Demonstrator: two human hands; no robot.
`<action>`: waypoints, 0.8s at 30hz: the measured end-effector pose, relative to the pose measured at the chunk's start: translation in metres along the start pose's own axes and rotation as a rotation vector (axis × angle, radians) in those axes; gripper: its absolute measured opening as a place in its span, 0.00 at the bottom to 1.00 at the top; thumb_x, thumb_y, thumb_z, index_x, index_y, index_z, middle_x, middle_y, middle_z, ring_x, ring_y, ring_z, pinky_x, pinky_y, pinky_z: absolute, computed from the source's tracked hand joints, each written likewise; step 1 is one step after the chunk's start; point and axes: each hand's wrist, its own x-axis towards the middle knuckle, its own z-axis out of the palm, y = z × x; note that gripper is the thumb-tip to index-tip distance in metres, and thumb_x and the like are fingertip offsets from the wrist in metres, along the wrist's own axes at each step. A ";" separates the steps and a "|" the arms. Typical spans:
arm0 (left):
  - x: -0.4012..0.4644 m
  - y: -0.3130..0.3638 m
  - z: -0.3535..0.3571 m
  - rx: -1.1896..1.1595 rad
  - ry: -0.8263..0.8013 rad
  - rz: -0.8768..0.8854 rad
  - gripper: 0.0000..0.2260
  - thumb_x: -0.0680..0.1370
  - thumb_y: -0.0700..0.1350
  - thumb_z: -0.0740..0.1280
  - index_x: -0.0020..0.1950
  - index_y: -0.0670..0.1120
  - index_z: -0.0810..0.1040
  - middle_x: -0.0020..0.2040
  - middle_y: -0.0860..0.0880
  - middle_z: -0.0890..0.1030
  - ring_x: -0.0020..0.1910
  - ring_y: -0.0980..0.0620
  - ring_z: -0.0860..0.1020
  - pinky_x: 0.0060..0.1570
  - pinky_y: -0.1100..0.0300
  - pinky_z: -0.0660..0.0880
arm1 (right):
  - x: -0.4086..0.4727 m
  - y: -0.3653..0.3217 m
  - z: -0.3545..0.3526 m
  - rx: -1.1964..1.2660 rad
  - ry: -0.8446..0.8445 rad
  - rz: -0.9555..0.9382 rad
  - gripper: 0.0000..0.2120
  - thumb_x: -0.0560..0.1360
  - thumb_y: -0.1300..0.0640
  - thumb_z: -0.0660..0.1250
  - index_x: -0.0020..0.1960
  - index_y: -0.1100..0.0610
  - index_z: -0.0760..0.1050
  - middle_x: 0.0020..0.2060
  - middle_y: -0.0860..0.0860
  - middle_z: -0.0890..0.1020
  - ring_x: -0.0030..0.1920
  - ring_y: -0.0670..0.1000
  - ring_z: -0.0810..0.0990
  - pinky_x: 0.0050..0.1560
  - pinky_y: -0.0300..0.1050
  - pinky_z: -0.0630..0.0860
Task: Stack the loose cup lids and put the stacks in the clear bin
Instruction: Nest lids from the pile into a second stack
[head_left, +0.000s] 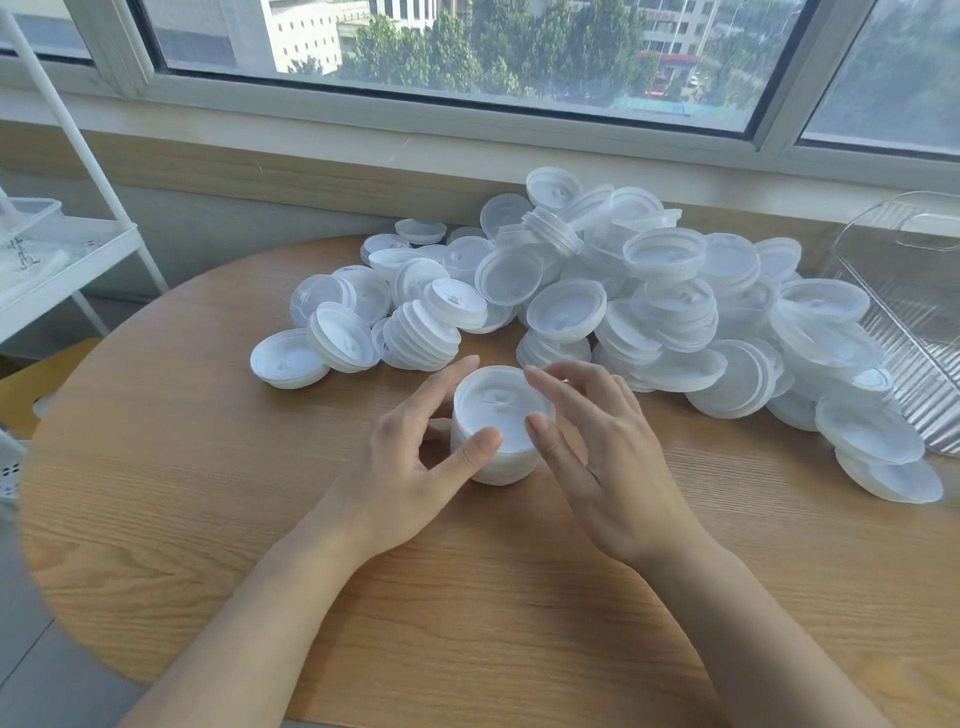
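Observation:
A short stack of white cup lids (501, 434) stands on the round wooden table (467, 597), in front of me at the centre. My left hand (400, 467) holds it, thumb on the near rim and fingers round the left and far side. My right hand (608, 457) is at the stack's right side, fingers spread and relaxed, with thumb and forefinger tips touching the top lid's rim. Behind lies a big pile of loose lids (623, 291), some partly nested. The clear bin (919, 338), ribbed and lying tipped, is at the table's right edge.
A white metal shelf cart (67, 260) stands left of the table with a clear container on it. A window sill and wall run behind the pile. Bare wood lies between me and the stack.

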 end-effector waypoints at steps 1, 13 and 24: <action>0.000 -0.001 0.000 0.008 -0.005 0.002 0.34 0.75 0.71 0.66 0.80 0.64 0.66 0.65 0.65 0.79 0.63 0.64 0.79 0.65 0.62 0.74 | 0.000 0.001 0.001 0.001 -0.008 0.000 0.26 0.85 0.39 0.56 0.76 0.50 0.74 0.66 0.43 0.73 0.67 0.46 0.71 0.71 0.43 0.66; 0.000 0.004 0.000 0.048 0.011 -0.006 0.33 0.76 0.64 0.69 0.80 0.63 0.66 0.65 0.67 0.78 0.61 0.70 0.78 0.58 0.78 0.69 | 0.002 0.005 0.004 0.014 -0.066 0.060 0.31 0.82 0.33 0.54 0.78 0.48 0.70 0.68 0.40 0.73 0.69 0.44 0.69 0.71 0.35 0.62; 0.002 -0.001 0.006 0.088 0.022 -0.005 0.38 0.72 0.71 0.70 0.80 0.65 0.62 0.69 0.68 0.75 0.66 0.67 0.74 0.63 0.70 0.71 | 0.009 0.007 -0.001 -0.012 -0.030 0.060 0.30 0.80 0.32 0.57 0.75 0.47 0.74 0.62 0.42 0.77 0.65 0.45 0.72 0.69 0.39 0.65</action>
